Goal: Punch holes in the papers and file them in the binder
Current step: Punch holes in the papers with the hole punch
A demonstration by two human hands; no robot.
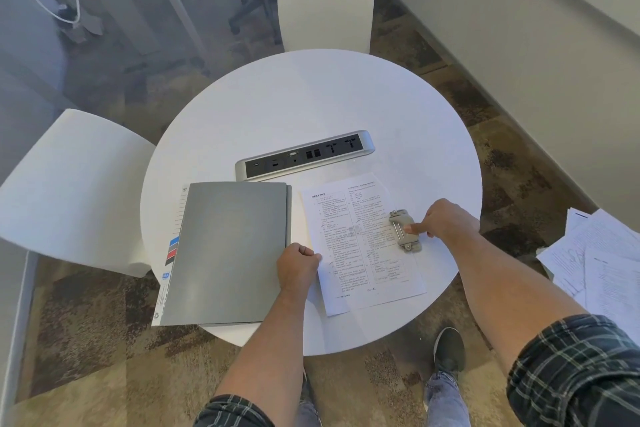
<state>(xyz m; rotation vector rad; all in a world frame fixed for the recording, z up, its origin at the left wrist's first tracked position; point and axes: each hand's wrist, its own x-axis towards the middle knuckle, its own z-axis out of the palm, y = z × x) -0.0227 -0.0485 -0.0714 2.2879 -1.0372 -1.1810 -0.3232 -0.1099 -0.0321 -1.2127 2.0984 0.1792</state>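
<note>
Head view: the round white worktop (311, 97) fills the centre of the frame. The closed grey binder (228, 250) lies at lower left of centre, with coloured index tabs showing along its left edge. Just right of it lies the printed papers (363, 243) stack, slightly rotated. The hole punch (404, 230) sits over the stack's right edge, at right of centre. The right hand (446, 222) holds the punch from the right, fingers curled against its body and the thumb on top. The left hand (298, 265), fingers curled into a loose fist, rests on the stack's left edge where it meets the binder; whether it pinches a sheet cannot be told. The step in hand appears to be punching. To do it well, seat the paper edge fully and squarely in the punch slot, centre the punch along that edge, keep the left hand steadying the stack, then press straight down. A power strip (304, 156) lies above the papers; loose sheets (595, 260) lie on the floor at the right edge.
</note>
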